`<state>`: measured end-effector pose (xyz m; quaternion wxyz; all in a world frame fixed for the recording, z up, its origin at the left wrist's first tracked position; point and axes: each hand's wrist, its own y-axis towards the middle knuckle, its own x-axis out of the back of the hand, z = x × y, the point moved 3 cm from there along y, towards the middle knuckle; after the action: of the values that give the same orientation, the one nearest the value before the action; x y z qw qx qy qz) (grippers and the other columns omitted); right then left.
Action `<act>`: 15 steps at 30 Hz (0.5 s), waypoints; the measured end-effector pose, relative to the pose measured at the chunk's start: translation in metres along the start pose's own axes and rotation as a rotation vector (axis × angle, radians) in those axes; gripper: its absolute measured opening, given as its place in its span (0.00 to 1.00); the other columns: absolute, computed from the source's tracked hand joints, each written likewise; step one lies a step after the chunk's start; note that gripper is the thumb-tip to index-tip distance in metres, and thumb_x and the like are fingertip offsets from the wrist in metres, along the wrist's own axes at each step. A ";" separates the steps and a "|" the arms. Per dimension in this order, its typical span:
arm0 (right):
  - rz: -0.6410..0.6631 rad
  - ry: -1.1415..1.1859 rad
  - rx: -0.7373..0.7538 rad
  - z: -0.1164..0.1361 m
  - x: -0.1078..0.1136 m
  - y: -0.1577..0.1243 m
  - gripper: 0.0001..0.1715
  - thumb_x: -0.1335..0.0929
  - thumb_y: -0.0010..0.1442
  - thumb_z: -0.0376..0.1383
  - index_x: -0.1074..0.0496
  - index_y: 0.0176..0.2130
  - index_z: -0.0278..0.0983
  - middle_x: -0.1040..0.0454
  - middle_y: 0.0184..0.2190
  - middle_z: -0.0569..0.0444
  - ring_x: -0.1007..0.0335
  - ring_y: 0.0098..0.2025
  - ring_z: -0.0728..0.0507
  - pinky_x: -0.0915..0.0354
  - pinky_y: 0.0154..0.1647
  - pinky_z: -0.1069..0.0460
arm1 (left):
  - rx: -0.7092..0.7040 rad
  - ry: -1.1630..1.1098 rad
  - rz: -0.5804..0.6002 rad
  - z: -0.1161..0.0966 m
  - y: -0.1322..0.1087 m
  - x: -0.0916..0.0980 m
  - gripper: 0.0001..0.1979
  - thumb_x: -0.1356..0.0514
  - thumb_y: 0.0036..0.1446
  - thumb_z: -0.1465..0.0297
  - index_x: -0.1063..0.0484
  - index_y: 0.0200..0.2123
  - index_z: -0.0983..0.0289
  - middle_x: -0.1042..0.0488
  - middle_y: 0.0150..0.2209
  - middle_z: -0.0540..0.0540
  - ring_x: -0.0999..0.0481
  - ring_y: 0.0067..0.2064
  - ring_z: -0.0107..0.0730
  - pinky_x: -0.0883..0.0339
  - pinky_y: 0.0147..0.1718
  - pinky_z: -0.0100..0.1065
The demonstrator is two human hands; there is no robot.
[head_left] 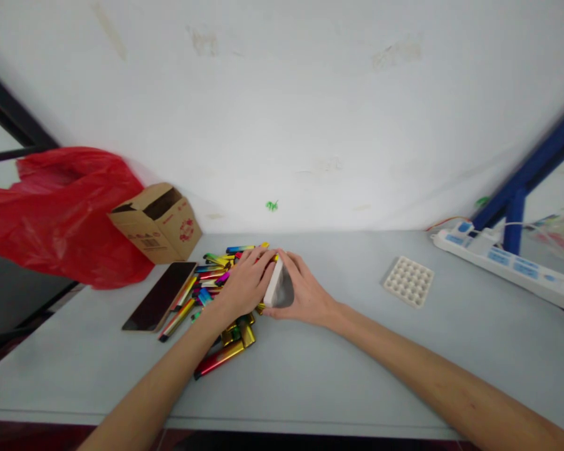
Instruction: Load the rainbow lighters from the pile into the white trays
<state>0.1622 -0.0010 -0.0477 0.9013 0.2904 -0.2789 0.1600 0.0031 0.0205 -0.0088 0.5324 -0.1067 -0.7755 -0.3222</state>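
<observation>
The block (275, 285) is clamped edge to edge in the right hand (305, 294), presumably for steadiness; at its nine o'clock, over sticks (205, 297), the left hand (245, 282)'s grip cannot be told.

On the grey table (338, 369) lie a bag (84, 219), box (169, 232), dark slab (162, 297), shiny tubes (220, 359), white tray (409, 281), power strip (507, 262).

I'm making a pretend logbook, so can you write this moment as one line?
left hand: over shiny tubes | right hand: holding tilted white-edged object | dimpled tray: on table, right side
</observation>
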 end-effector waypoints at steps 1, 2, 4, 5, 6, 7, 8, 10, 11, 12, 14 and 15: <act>0.004 -0.003 0.005 0.001 0.000 0.000 0.77 0.19 0.47 0.52 0.62 0.75 0.37 0.51 0.71 0.34 0.54 0.74 0.32 0.49 0.75 0.37 | 0.007 0.010 -0.005 0.002 -0.001 0.000 0.21 0.55 0.73 0.65 0.30 0.59 0.65 0.27 0.58 0.65 0.32 0.62 0.48 0.41 0.65 0.53; 0.007 -0.006 0.011 0.001 0.000 0.000 0.77 0.19 0.47 0.52 0.62 0.75 0.36 0.51 0.71 0.35 0.54 0.74 0.32 0.49 0.75 0.37 | 0.017 0.012 -0.010 0.003 -0.001 0.000 0.20 0.54 0.73 0.65 0.29 0.58 0.65 0.27 0.57 0.65 0.31 0.61 0.49 0.39 0.64 0.53; 0.009 -0.007 0.017 0.002 0.001 -0.001 0.76 0.19 0.48 0.52 0.62 0.75 0.36 0.50 0.71 0.35 0.53 0.74 0.33 0.49 0.75 0.38 | 0.041 -0.003 -0.023 0.004 -0.002 0.001 0.19 0.53 0.73 0.64 0.29 0.56 0.65 0.27 0.55 0.64 0.30 0.59 0.48 0.37 0.62 0.51; 0.009 -0.005 0.017 0.003 0.001 -0.001 0.76 0.19 0.48 0.52 0.62 0.75 0.37 0.50 0.71 0.35 0.53 0.74 0.33 0.48 0.75 0.38 | 0.056 -0.016 -0.035 0.005 -0.003 0.001 0.18 0.52 0.72 0.64 0.28 0.55 0.65 0.27 0.54 0.64 0.30 0.58 0.48 0.36 0.61 0.50; 0.010 -0.002 0.013 0.003 0.001 -0.001 0.75 0.19 0.48 0.52 0.62 0.75 0.37 0.50 0.71 0.36 0.53 0.74 0.33 0.48 0.75 0.38 | 0.071 -0.030 -0.049 0.005 -0.003 0.001 0.17 0.51 0.72 0.64 0.28 0.54 0.64 0.27 0.53 0.63 0.29 0.58 0.47 0.35 0.60 0.49; 0.010 0.000 0.007 0.003 0.001 -0.001 0.75 0.19 0.48 0.52 0.62 0.75 0.38 0.50 0.70 0.36 0.53 0.74 0.33 0.48 0.75 0.38 | 0.083 -0.046 -0.064 0.006 -0.002 0.001 0.16 0.51 0.72 0.64 0.27 0.53 0.64 0.26 0.52 0.62 0.29 0.57 0.47 0.35 0.60 0.48; 0.010 0.002 0.000 0.003 0.001 -0.001 0.75 0.19 0.48 0.52 0.62 0.75 0.38 0.50 0.70 0.36 0.53 0.74 0.33 0.48 0.75 0.37 | 0.092 -0.063 -0.079 0.007 -0.002 0.001 0.15 0.50 0.72 0.64 0.27 0.51 0.63 0.25 0.51 0.62 0.28 0.56 0.46 0.35 0.59 0.48; 0.012 0.003 -0.012 0.002 0.001 -0.001 0.75 0.19 0.48 0.51 0.62 0.75 0.39 0.50 0.70 0.36 0.53 0.74 0.32 0.48 0.75 0.37 | 0.111 -0.096 -0.117 0.010 -0.002 0.000 0.13 0.48 0.71 0.65 0.27 0.49 0.63 0.24 0.49 0.60 0.27 0.54 0.45 0.34 0.58 0.47; 0.012 0.003 -0.017 0.002 0.001 -0.001 0.76 0.19 0.48 0.51 0.62 0.75 0.39 0.50 0.71 0.36 0.53 0.74 0.32 0.48 0.75 0.36 | 0.120 -0.103 -0.141 0.013 -0.002 0.001 0.13 0.47 0.71 0.65 0.26 0.48 0.63 0.23 0.48 0.60 0.26 0.53 0.45 0.34 0.57 0.47; 0.012 0.002 -0.022 0.002 0.001 -0.001 0.76 0.19 0.48 0.51 0.62 0.75 0.39 0.50 0.71 0.36 0.53 0.74 0.32 0.48 0.75 0.36 | 0.126 -0.100 -0.163 0.015 -0.002 0.001 0.12 0.47 0.70 0.64 0.26 0.47 0.63 0.23 0.48 0.60 0.26 0.53 0.45 0.34 0.57 0.47; 0.012 0.001 -0.032 0.001 0.001 -0.001 0.75 0.19 0.48 0.51 0.61 0.75 0.39 0.50 0.70 0.37 0.53 0.74 0.32 0.49 0.75 0.36 | 0.118 -0.080 -0.181 0.019 -0.004 0.003 0.13 0.48 0.71 0.64 0.26 0.45 0.63 0.22 0.48 0.60 0.26 0.53 0.46 0.35 0.57 0.48; 0.013 0.000 -0.037 0.001 0.001 -0.001 0.75 0.19 0.48 0.51 0.61 0.75 0.39 0.50 0.70 0.37 0.53 0.74 0.32 0.49 0.75 0.37 | 0.107 -0.069 -0.177 0.021 -0.006 0.005 0.14 0.49 0.72 0.64 0.25 0.46 0.63 0.22 0.49 0.60 0.27 0.53 0.46 0.35 0.57 0.48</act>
<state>0.1633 -0.0026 -0.0470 0.9054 0.2720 -0.2836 0.1608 -0.0179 0.0284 -0.0115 0.4797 -0.0203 -0.8159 -0.3222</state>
